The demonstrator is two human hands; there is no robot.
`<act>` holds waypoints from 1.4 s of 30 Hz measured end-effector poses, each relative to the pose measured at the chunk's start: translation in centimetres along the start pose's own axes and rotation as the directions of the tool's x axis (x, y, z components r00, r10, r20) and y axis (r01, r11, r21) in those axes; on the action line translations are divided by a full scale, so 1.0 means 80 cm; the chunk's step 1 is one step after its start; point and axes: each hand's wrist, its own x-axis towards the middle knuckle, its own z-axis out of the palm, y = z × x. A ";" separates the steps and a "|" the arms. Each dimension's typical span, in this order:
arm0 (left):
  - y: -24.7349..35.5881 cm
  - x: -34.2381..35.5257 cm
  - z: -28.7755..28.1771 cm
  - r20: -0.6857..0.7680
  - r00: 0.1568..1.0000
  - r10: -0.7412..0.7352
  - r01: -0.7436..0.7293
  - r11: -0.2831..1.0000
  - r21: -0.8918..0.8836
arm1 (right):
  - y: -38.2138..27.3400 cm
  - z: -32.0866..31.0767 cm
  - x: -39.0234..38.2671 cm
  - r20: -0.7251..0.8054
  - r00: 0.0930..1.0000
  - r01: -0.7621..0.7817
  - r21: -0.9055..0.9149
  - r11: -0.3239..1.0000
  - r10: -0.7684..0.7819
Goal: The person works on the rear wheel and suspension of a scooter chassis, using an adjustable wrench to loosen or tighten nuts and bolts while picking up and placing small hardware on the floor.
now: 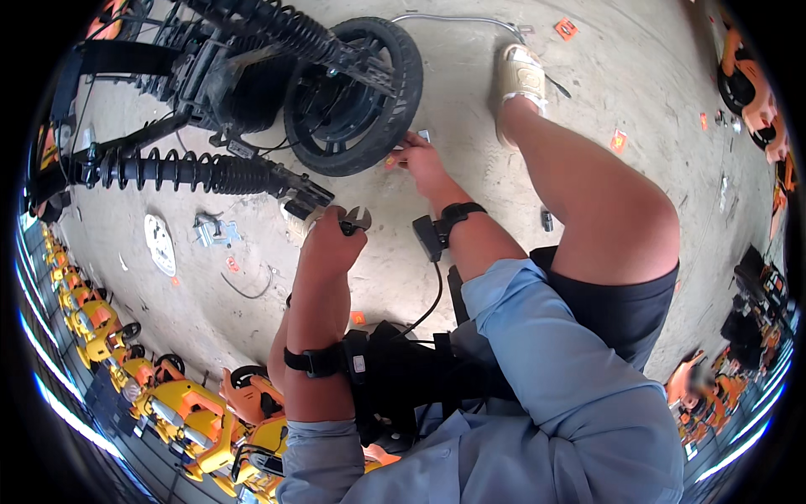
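My left hand is closed on an adjustable wrench, held just below the lower end of a black fork with a coil spring. My right hand reaches to the lower right edge of the detached-looking black wheel, its fingers bent around something small that I cannot make out; a small grey object shows just beyond them. A second spring fork lies across the upper part of the wheel, attached to a black vehicle frame.
A white disc, a metal bracket, a small dark cylinder, cables and orange tags lie on the concrete floor. Rows of yellow-orange scooters line the left and lower edges; more orange vehicles stand at the right.
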 end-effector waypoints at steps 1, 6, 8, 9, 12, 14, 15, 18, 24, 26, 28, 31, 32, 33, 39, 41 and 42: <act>0.000 0.012 0.009 0.022 0.999 0.029 -0.029 1.000 0.003 | -0.002 -0.018 0.008 -0.113 0.993 0.009 -0.253 0.967 -0.039; -0.001 0.003 -0.002 0.006 0.989 0.148 -0.148 0.983 0.107 | 0.021 -0.056 0.027 -0.115 0.961 -0.007 -0.920 0.393 -0.253; 0.006 -0.005 -0.006 0.003 0.990 0.139 -0.139 0.986 0.088 | 0.027 -0.059 0.031 -0.018 0.952 0.031 -0.987 0.155 -0.307; 0.012 -0.008 -0.009 0.006 0.990 0.140 -0.140 0.987 0.082 | 0.028 -0.058 0.033 0.031 0.947 0.061 -0.994 0.085 -0.321; 0.010 -0.009 -0.015 0.028 0.986 0.162 -0.164 0.984 0.067 | 0.027 -0.043 0.051 0.148 0.950 0.132 -0.988 -0.078 -0.274; 0.004 -0.011 -0.018 0.016 0.979 0.201 -0.201 0.978 0.049 | 0.024 -0.023 0.063 0.215 0.944 0.186 -0.974 -0.133 -0.249; 0.007 -0.014 -0.024 0.037 0.984 0.173 -0.175 0.984 0.046 | 0.025 -0.012 0.068 0.248 0.935 0.217 -0.966 -0.143 -0.254; 0.016 -0.025 -0.039 0.049 0.991 0.124 -0.126 0.991 0.034 | 0.034 0.015 0.086 0.300 0.947 0.240 -0.898 -0.368 -0.115; 0.039 -0.019 -0.048 0.079 0.983 0.166 -0.167 0.986 0.007 | 0.078 -0.068 0.211 0.547 0.779 0.333 -0.776 -0.536 -0.307; 0.035 -0.024 -0.047 0.110 0.984 0.139 -0.140 0.990 -0.006 | 0.093 -0.078 0.214 0.594 0.750 0.350 -0.730 -0.587 -0.292; 0.031 -0.027 -0.050 0.115 0.986 0.120 -0.121 0.993 -0.001 | 0.101 -0.071 0.205 0.617 0.741 0.356 -0.695 -0.625 -0.264; 0.033 -0.027 -0.049 0.119 0.988 0.100 -0.102 0.995 0.014 | 0.106 -0.066 0.194 0.634 0.731 0.364 -0.675 -0.642 -0.253; 0.035 -0.027 -0.047 0.118 0.989 0.092 -0.095 0.995 0.020 | 0.107 -0.066 0.191 0.641 0.724 0.368 -0.672 -0.643 -0.255; 0.034 -0.026 -0.046 0.115 0.988 0.103 -0.107 0.994 0.028 | 0.106 -0.067 0.189 0.642 0.722 0.362 -0.669 -0.649 -0.259; 0.049 -0.019 -0.039 0.129 0.976 0.178 -0.187 0.981 0.059 | 0.096 -0.091 0.179 0.619 0.702 0.324 -0.719 -0.615 -0.352; 0.051 -0.022 -0.036 0.147 0.976 0.161 -0.172 0.983 0.059 | 0.065 -0.078 0.166 0.490 0.794 0.361 -0.857 -0.369 -0.360; 0.040 -0.032 -0.034 0.134 0.984 0.116 -0.125 0.991 0.055 | 0.044 -0.034 0.126 0.328 0.926 0.312 -0.943 -0.112 -0.187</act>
